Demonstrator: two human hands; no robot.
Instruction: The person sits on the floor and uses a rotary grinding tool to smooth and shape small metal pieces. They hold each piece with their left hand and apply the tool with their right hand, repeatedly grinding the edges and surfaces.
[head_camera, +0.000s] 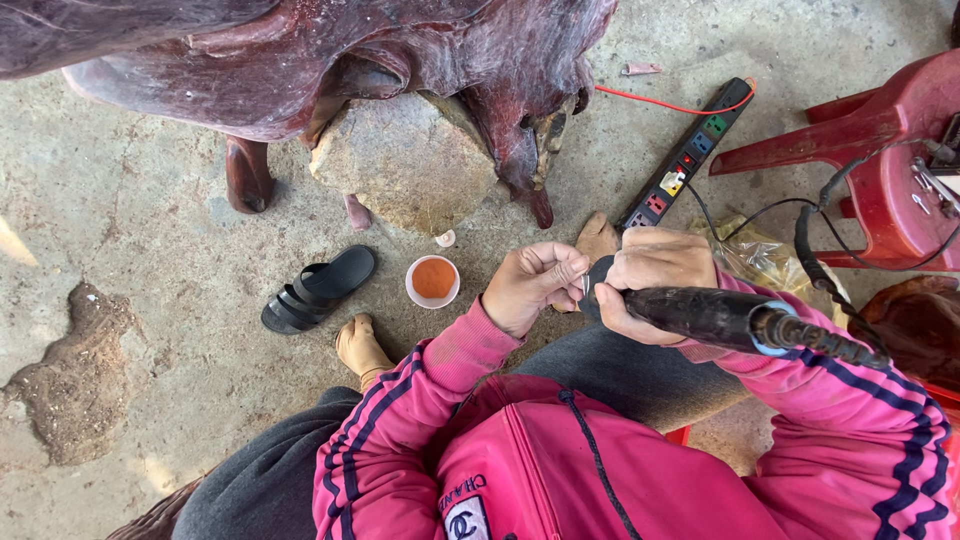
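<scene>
While a dark red carved wood piece (330, 50) is resting on a stone (405, 160), the right hand (655, 272) is gripping a black rotary handpiece (715, 315) over the lap, and the left hand (532, 287) is pinching its tip.

Tool tip (588, 285) hidden between both hands; red stool (890, 160) and carved wood (300, 60) cut off by edges.

I see a rough woodcarving workshop: a bare, dusty concrete floor (150, 200), a large dark-red carved wooden piece (300, 50) propped on a stone block (405, 160), and a black multi-socket power strip (685, 155) lying on the ground.
</scene>
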